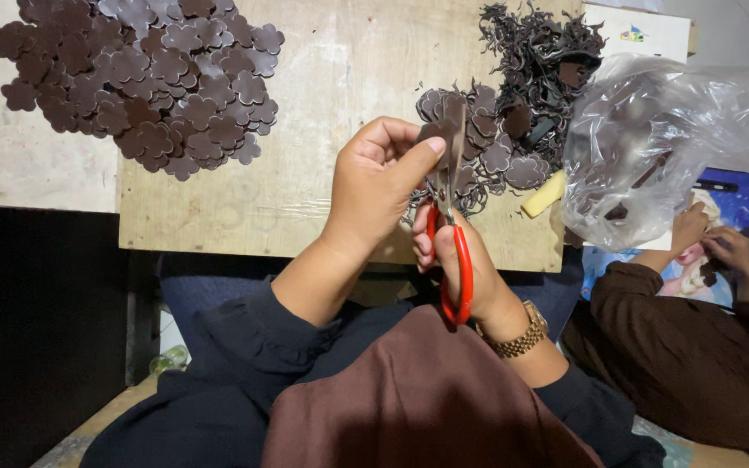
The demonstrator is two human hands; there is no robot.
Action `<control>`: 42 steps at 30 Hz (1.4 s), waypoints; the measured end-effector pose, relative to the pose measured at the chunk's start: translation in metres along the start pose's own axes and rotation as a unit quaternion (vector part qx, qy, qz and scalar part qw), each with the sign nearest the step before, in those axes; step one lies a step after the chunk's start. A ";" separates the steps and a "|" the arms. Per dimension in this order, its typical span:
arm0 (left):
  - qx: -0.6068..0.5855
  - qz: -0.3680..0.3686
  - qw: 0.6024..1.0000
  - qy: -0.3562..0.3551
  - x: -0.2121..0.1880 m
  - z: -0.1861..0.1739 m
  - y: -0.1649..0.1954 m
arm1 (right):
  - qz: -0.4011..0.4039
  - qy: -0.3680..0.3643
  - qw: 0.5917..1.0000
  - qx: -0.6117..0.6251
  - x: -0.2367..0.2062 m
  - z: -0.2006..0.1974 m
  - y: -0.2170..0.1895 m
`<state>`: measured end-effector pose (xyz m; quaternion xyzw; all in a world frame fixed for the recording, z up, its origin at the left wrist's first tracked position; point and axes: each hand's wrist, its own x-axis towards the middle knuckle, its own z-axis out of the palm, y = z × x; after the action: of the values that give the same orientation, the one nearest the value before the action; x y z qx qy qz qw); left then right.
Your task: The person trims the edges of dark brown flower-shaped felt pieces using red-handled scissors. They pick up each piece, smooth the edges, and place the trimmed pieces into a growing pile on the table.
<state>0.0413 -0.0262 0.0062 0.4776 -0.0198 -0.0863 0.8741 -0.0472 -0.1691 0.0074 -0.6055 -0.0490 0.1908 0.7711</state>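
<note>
My left hand (379, 178) pinches a dark brown flower-shaped cut-out (438, 132) between thumb and fingers, held above the wooden board (340, 78). My right hand (457, 264) grips red-handled scissors (451, 247), whose blades point up into the cut-out. A gold watch (522, 334) is on my right wrist. Just behind the hands lies a small heap of brown flower pieces (487, 147); beyond it a tangle of dark trimmings (539, 48).
A large pile of finished brown flower shapes (145, 82) covers the board's far left. A crumpled clear plastic bag (652, 143) sits at right, with a yellow block (545, 194) beside it. Another person's hands (721, 243) work at the right edge.
</note>
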 end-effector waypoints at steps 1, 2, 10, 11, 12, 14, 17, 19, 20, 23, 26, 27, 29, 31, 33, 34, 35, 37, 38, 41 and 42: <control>0.003 -0.007 1.000 0.002 0.000 0.000 0.000 | -0.004 -0.003 1.000 0.003 0.001 -0.001 0.000; 0.005 -0.015 1.000 0.005 -0.002 0.000 0.001 | -0.006 -0.006 1.000 0.007 0.001 -0.001 0.001; -0.012 -0.013 1.000 0.011 -0.003 0.003 -0.004 | 0.021 0.020 0.997 0.076 -0.002 -0.001 0.007; -0.007 -0.010 1.000 0.010 -0.003 0.003 -0.005 | 0.023 0.021 0.997 0.072 -0.003 -0.001 0.007; -0.001 -0.007 1.000 0.009 -0.003 0.003 -0.005 | 0.026 0.021 0.997 0.068 -0.003 -0.001 0.008; -0.011 -0.011 1.000 0.012 -0.003 0.002 -0.006 | 0.027 0.024 0.998 0.050 -0.003 -0.001 0.008; -0.023 -0.016 1.000 0.000 -0.002 0.002 -0.004 | 0.023 0.015 0.998 0.062 -0.002 -0.003 0.008; -0.023 -0.026 0.999 -0.015 -0.004 0.001 0.000 | 0.015 0.010 0.999 0.042 -0.003 -0.005 0.008; -0.020 -0.035 0.999 -0.023 -0.005 0.001 0.002 | 0.009 0.010 1.000 0.011 -0.004 -0.007 0.007; -0.052 -0.069 0.995 -0.051 -0.009 0.002 0.008 | -0.004 0.003 1.000 -0.022 -0.005 -0.011 0.007; -0.056 -0.095 0.992 -0.065 -0.007 0.002 0.013 | -0.007 -0.003 1.000 -0.021 -0.005 -0.010 0.006; -0.048 -0.103 0.991 -0.067 -0.007 0.002 0.014 | -0.007 -0.003 1.000 -0.020 -0.005 -0.009 0.005; -0.045 -0.130 0.989 -0.052 -0.008 0.001 0.015 | -0.013 -0.026 1.000 -0.002 -0.006 -0.008 -0.001; -0.053 -0.148 0.987 -0.036 -0.008 0.000 0.015 | -0.013 -0.038 0.999 0.007 -0.008 -0.008 -0.006; -0.073 -0.157 0.985 -0.020 -0.007 0.003 0.014 | -0.006 -0.040 0.999 0.005 -0.008 -0.007 -0.011; -0.075 -0.160 0.984 -0.024 -0.007 0.002 0.015 | -0.003 -0.035 0.999 0.011 -0.007 -0.006 -0.011; -0.076 -0.164 0.983 -0.028 -0.008 0.002 0.017 | 0.000 -0.030 0.999 0.018 -0.007 -0.004 -0.012; -0.072 -0.181 0.980 -0.031 -0.009 0.003 0.021 | -0.001 -0.026 0.999 0.022 -0.006 -0.002 -0.012; -0.067 -0.195 0.978 -0.032 -0.011 0.002 0.023 | -0.005 -0.025 0.999 0.019 -0.006 -0.001 -0.012; -0.085 -0.204 0.975 -0.020 -0.014 0.007 0.027 | -0.012 -0.044 0.999 0.009 -0.007 -0.001 -0.015; -0.097 -0.201 0.975 -0.015 -0.015 0.009 0.027 | -0.015 -0.054 0.998 0.004 -0.008 -0.002 -0.016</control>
<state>0.0293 -0.0165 0.0347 0.3831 0.0723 -0.2688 0.8808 -0.0505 -0.1766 0.0239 -0.5901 -0.0988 0.2123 0.7726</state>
